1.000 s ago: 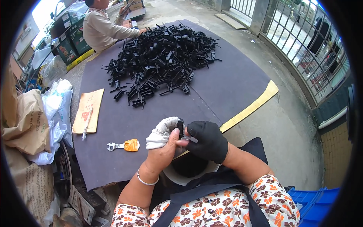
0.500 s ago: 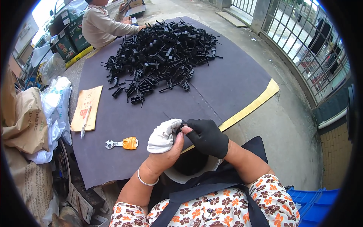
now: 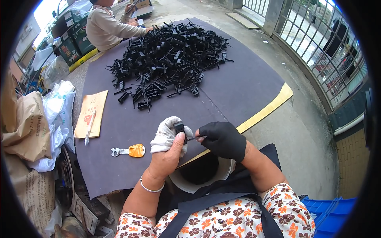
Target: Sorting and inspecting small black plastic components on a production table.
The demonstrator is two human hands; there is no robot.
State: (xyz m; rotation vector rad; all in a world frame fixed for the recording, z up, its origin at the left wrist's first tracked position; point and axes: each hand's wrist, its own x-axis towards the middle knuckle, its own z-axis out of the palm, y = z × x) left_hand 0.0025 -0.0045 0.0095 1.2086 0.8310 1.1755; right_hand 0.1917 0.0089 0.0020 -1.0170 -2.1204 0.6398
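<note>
My left hand (image 3: 168, 139), in a white glove with the thumb bare, is closed around a small black plastic part (image 3: 179, 127). Its dark top shows above my thumb. My right hand (image 3: 224, 139), in a black glove with bare fingertips, pinches a thin dark strip (image 3: 193, 138) that runs toward the part; whether it is joined to it I cannot tell. Both hands are above the table's near edge. Beyond them a large heap of similar black plastic parts (image 3: 170, 59) lies on the dark tabletop (image 3: 238, 87).
A wrench (image 3: 124, 151) with an orange wrapping lies left of my hands, near a brown envelope (image 3: 90, 115) with a pen (image 3: 90, 126). Below my hands stands a white bucket (image 3: 186, 185) with dark contents. Another person (image 3: 109, 25) is at the far left edge; sacks (image 3: 27, 123) crowd the left.
My hands have moved apart, the right one slightly rightward. The left hand has turned, so the black part now shows, with the thin strip between the hands.
</note>
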